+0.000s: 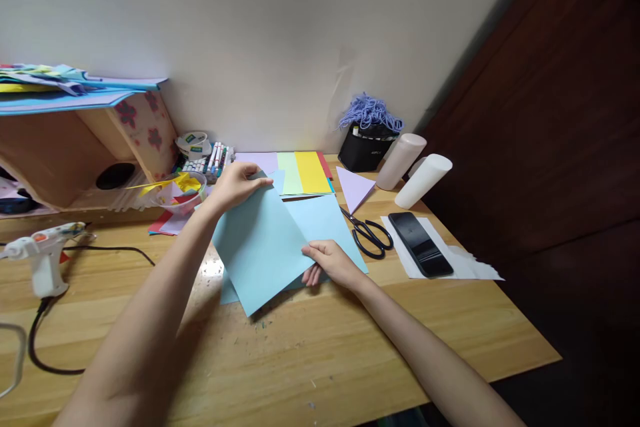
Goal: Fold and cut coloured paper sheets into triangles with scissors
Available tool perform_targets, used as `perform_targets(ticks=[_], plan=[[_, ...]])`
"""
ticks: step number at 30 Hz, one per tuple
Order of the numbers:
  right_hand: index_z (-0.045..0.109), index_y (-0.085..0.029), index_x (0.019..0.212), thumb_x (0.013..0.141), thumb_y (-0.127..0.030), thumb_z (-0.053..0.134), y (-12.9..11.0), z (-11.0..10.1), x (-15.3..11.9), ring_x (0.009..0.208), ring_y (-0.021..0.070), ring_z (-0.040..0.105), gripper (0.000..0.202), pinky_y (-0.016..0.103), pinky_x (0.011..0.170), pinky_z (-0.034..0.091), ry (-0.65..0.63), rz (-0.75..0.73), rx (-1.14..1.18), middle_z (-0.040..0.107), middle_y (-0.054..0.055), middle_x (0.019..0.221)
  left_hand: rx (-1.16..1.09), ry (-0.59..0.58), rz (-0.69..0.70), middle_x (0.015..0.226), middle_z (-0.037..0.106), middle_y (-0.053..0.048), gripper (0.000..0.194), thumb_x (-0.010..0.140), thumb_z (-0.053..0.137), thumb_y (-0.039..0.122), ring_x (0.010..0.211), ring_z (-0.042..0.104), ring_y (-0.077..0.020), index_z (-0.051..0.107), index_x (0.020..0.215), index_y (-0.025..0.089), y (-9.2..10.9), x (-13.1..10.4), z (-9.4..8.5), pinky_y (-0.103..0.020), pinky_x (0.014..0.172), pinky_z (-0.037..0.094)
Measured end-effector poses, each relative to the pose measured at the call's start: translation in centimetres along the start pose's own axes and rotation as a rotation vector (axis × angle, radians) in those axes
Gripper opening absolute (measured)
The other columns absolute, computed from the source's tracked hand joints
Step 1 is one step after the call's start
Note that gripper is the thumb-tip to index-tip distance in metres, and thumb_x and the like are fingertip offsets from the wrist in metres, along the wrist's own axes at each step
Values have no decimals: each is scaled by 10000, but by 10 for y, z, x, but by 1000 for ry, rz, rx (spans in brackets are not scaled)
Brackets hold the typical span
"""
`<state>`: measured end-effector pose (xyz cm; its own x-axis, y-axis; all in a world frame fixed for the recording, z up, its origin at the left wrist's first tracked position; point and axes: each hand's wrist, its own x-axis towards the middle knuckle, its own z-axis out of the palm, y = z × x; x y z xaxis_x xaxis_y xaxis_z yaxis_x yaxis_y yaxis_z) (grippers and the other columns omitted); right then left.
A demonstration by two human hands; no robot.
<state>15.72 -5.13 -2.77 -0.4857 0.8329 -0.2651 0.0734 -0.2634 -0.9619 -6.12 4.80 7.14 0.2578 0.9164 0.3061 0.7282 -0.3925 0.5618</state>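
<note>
A light blue sheet of paper [263,250] is held up at a tilt over the table. My left hand [241,185] pinches its upper edge, thumb in front. At the right corner my right hand [327,262] grips the same sheet between thumb and fingers. Beneath it, more light blue paper [325,223] lies flat on the wooden table. Black-handled scissors [371,235] rest to the right of that paper, with a lilac paper triangle [356,188] near their blades.
Green and yellow sheets [314,172] lie by the wall. A glue gun [45,259] with its cable stands left. A bowl of scraps [183,192], a black holder with yarn [366,143], white rolls [424,181] and a phone [420,245] surround the work area.
</note>
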Motion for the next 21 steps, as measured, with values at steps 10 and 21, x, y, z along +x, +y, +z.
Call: perform_targets(ticks=[10,21], plan=[[417,-180,647,761,-504,483,-4,-5,-1,374,132,571,350,197,355,429,329,-167,95,611,7,464,-461,171,-543,827,593,-85,513,737,392,593,778,558,-195,551,892,131,-13,-64,11,-327,714,433],[480,-172,692,714,-457,581,-3,-10,2,475,89,426,302,210,463,339,357,-235,-112,416,-56,506,-549,-144,-532,535,509,9,378,644,536,515,535,487,-150,528,612,139,5,-89,31,-230,454,327]])
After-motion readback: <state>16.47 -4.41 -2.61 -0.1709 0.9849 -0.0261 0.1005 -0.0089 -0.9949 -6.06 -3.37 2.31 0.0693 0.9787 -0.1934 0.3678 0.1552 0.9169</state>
